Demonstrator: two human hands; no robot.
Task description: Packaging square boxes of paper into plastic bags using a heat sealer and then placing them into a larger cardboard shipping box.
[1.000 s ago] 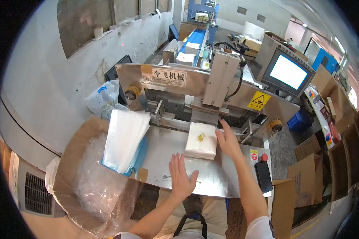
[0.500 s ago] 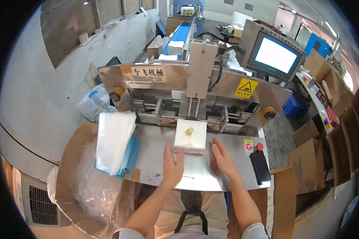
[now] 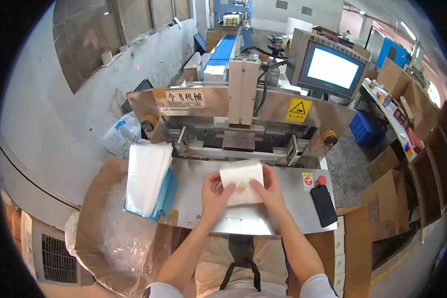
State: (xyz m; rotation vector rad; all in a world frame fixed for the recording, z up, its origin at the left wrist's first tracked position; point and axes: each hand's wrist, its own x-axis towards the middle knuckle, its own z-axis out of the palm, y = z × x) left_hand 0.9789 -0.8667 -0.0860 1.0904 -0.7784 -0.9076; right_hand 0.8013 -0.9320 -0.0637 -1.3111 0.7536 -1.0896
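Observation:
Between my two hands is a stack of white paper napkins [image 3: 243, 174] with a small gold print. My left hand [image 3: 216, 192] grips its left side, and my right hand [image 3: 269, 188] grips the right side. Both thumbs press on the top face near the print, while the other fingers are partly hidden behind the edges. The stack looks tilted, over the metal worktable [image 3: 186, 196] in front of the machine. At the left of the table lies a pile of clear plastic bags [image 3: 146, 174] on a blue holder [image 3: 162, 198].
Behind the stack stands the packing machine's metal frame [image 3: 193, 103] with a flat metal plate [image 3: 238, 140]. A black phone-like object [image 3: 324, 206] and a red button [image 3: 321, 180] sit at the right. A lit screen [image 3: 331, 68], a blue conveyor [image 3: 222, 52] and a plastic-lined cardboard box [image 3: 92, 213] surround the table.
My hands have closed from apart onto the napkin stack, which has come nearer to me and tilted. The machine's plate now shows behind it. A white pack on the conveyor has shifted.

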